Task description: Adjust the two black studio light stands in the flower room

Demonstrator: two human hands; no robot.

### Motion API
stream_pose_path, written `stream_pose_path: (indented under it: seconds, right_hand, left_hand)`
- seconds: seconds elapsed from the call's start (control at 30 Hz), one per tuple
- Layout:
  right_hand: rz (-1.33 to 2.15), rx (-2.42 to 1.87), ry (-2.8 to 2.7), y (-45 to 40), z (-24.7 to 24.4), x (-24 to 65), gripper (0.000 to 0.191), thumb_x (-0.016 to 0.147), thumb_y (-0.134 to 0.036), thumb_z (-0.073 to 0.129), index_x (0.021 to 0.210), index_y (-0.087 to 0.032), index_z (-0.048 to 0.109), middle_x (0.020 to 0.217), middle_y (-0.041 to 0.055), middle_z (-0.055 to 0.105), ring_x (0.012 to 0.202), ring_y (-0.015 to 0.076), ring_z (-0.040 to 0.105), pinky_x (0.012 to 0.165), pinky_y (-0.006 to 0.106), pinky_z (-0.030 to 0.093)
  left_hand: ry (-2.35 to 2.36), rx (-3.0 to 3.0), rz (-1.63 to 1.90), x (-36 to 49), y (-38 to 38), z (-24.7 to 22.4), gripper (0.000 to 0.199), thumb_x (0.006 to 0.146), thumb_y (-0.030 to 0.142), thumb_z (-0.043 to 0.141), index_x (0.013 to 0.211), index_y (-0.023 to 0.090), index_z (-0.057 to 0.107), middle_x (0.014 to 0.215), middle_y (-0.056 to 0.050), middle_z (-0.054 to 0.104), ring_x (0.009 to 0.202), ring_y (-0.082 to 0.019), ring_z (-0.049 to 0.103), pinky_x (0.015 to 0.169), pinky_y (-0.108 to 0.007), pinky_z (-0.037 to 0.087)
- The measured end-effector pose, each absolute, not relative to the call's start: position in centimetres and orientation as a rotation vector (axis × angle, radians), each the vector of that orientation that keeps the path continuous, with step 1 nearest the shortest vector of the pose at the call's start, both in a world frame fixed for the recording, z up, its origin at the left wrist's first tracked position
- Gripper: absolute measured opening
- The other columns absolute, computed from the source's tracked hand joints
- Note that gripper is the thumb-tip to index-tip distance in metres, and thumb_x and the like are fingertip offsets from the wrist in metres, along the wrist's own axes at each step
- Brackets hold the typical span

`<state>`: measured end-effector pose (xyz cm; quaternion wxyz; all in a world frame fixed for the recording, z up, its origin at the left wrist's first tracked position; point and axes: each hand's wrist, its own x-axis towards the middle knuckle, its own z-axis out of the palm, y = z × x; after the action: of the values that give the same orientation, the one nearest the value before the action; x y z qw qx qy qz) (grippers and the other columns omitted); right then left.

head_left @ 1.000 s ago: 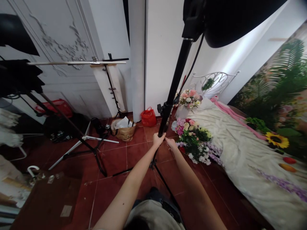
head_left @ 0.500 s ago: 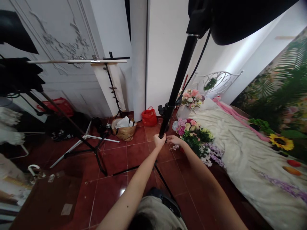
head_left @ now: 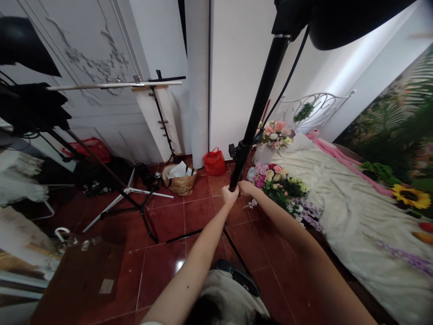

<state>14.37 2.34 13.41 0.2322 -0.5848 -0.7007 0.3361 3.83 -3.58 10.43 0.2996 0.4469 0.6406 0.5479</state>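
Observation:
A black light stand (head_left: 259,106) rises in front of me, leaning to the upper right, with a large dark lamp head (head_left: 352,22) at its top. My left hand (head_left: 230,195) is wrapped around the pole low down, below a clamp with a knob (head_left: 233,151). Against the right side of the pole, at the same height, my right hand (head_left: 246,188) is closed in; its fingertips are partly hidden by the pole. A dark cable (head_left: 286,85) runs down beside the stand. The stand's thin black legs (head_left: 237,250) spread on the floor near my body.
Flower bunches (head_left: 277,180) and a bed (head_left: 345,198) with a cream cover stand close on the right. Ahead are a red bag (head_left: 214,162) and a woven basket (head_left: 179,180). Another stand's legs (head_left: 142,216) and a brown box (head_left: 81,271) occupy the left floor.
My right hand has moved in to the pole from just beside it, its fingers closing. The view has turned slightly left, so surroundings sit farther right.

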Motion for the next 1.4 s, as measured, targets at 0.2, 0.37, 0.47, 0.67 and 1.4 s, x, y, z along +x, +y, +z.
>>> stream_pose_path:
  seconds: [0.2,0.37,0.47,0.67,1.4]
  right_hand:
    - [0.584,-1.544,-2.248,-4.3,10.7,16.0,0.027,0.08,-0.012,0.049,0.104,-0.019,0.062,0.117,0.0115,0.061,0.111,0.022,0.053,0.089,0.028,0.043]
    - [0.337,-1.507,-2.336,-9.1,6.7,17.4,0.034,0.084,-0.016,0.041,0.113,-0.022,0.058,0.145,0.0051,0.035,0.118,0.0211,0.048,0.086,0.031,0.047]
    - [0.344,-1.504,-2.349,-9.6,6.2,18.3,0.019,0.079,-0.016,0.049,0.087,-0.019,0.065,0.14,0.0085,0.04,0.115,0.0243,0.049,0.092,0.036,0.044]
    - [0.394,-1.295,-1.83,-5.6,14.1,16.1,0.022,0.078,-0.022,0.049,0.097,-0.02,0.06,0.114,0.0095,0.059,0.11,0.0213,0.052,0.097,0.037,0.04]
    - [0.903,-0.792,-1.918,-1.3,27.6,11.5,0.044,0.063,-0.054,0.072,0.079,-0.017,0.053,0.064,0.0009,0.062,0.059,0.0151,0.06,0.062,0.029,0.052]
  left_hand:
    - [1.689,1.165,1.468,3.9,-3.7,10.8,0.032,0.065,0.039,0.061,0.05,0.011,0.058,0.047,-0.001,0.045,0.049,-0.01,0.043,0.045,-0.019,0.029]
    - [1.714,1.191,1.486,4.1,-3.6,10.2,0.036,0.067,0.043,0.058,0.048,0.012,0.055,0.046,0.0,0.043,0.046,-0.009,0.04,0.044,-0.02,0.027]
    - [1.704,1.193,1.494,4.2,-3.3,9.8,0.037,0.068,0.043,0.057,0.048,0.012,0.054,0.046,0.0,0.043,0.047,-0.008,0.04,0.044,-0.019,0.027]
    - [1.66,1.178,1.494,4.1,-3.1,9.5,0.035,0.067,0.041,0.059,0.048,0.012,0.052,0.048,0.001,0.043,0.047,-0.008,0.041,0.044,-0.018,0.027]
    - [1.441,1.378,1.332,1.3,-5.6,10.7,0.031,0.067,0.044,0.065,0.075,0.015,0.065,0.073,-0.003,0.063,0.071,-0.015,0.058,0.068,-0.024,0.044]
